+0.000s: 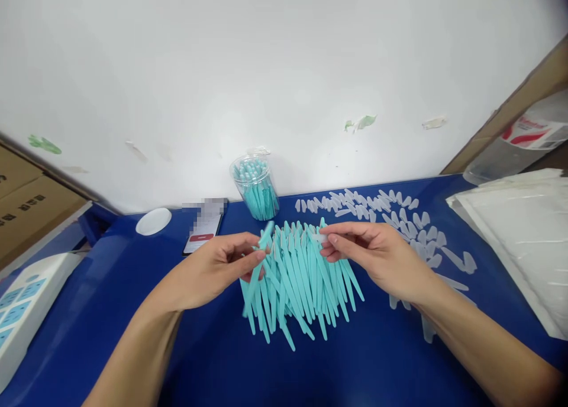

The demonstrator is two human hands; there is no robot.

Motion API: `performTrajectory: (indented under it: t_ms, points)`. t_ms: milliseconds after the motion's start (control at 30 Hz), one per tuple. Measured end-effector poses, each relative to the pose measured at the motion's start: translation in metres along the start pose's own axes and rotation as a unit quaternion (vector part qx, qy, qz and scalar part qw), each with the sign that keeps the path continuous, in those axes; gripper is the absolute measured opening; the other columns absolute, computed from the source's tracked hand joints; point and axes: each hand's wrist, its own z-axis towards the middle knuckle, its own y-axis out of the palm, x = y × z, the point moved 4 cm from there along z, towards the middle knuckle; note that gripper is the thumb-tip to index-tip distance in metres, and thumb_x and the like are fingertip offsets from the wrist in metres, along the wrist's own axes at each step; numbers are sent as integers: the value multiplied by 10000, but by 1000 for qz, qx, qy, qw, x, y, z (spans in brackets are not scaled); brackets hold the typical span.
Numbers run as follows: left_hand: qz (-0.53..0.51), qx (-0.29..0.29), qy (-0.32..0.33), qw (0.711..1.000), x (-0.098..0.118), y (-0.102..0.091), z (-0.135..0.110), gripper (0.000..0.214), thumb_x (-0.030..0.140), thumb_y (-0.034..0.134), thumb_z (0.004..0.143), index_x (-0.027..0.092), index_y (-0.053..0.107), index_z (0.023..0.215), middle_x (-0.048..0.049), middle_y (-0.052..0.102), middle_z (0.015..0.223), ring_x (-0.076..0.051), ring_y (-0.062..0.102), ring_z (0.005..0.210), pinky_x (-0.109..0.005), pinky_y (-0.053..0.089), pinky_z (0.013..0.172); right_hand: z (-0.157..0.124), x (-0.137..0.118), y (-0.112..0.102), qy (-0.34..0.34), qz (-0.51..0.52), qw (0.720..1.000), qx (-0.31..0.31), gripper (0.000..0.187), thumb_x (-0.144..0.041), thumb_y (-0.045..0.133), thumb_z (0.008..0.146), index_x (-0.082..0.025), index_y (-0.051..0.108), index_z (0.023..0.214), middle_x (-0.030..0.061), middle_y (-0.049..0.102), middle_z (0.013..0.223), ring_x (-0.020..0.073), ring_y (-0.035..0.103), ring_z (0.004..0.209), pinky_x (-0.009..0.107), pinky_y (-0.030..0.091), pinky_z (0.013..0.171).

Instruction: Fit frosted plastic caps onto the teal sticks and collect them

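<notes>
Table, blue, against white wall

Soft, bright light fills the wall, upper-right corner dark, edges stretched.

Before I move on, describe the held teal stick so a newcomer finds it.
On the blue table, find the pile of teal sticks. At its left side, the left hand pinches one stick. Unlike its neighbours, lying in the pile or standing in the clear jar behind, it is the one in hand.
</notes>
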Motion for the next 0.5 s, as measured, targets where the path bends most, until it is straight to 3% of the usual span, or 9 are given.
performTrajectory:
  t_ms: [133, 200, 333, 500]
  points:
    - [48, 23, 55, 997, 13, 8, 4, 341, 510, 627, 1013, 215, 764, 911, 20, 571, 741, -128, 489, 642, -244, 395, 570, 2, 5, 5, 12, 35, 999, -6, 338, -440, 833, 913, -177, 812, 1124, 67, 815, 933, 181, 796, 857, 353, 694, 836]
    - [45, 29, 73, 996, 10, 11, 3, 322, 463, 645, 1005, 211, 771, 848, 19, 529, 720, -126, 400, 620, -260, 325, 546, 1, 9, 6, 18, 49, 999, -11, 284, -408, 830, 926, -184, 811, 1100, 54, 813, 921, 167, 795, 848, 324, 694, 826]
    - [63, 7, 85, 994, -2, 15, 0, 278, 360, 670, 974, 216, 752, 750, 7, 514, 687, -147, 423, 629, -282, 318, 565, -5, 16, 9, 39, 61, 997, -16, 208, -363, 804, 960, -200, 819, 1089, 44, 822, 896, 149, 800, 827, 267, 694, 781]
    - [67, -12, 75, 995, -6, 15, 1, 229, 311, 659, 960, 255, 769, 767, 10, 531, 658, -156, 442, 605, -284, 317, 539, -12, 16, 16, 52, 66, 996, -24, 156, -332, 798, 966, -215, 832, 1062, 40, 829, 865, 157, 810, 799, 245, 700, 744]
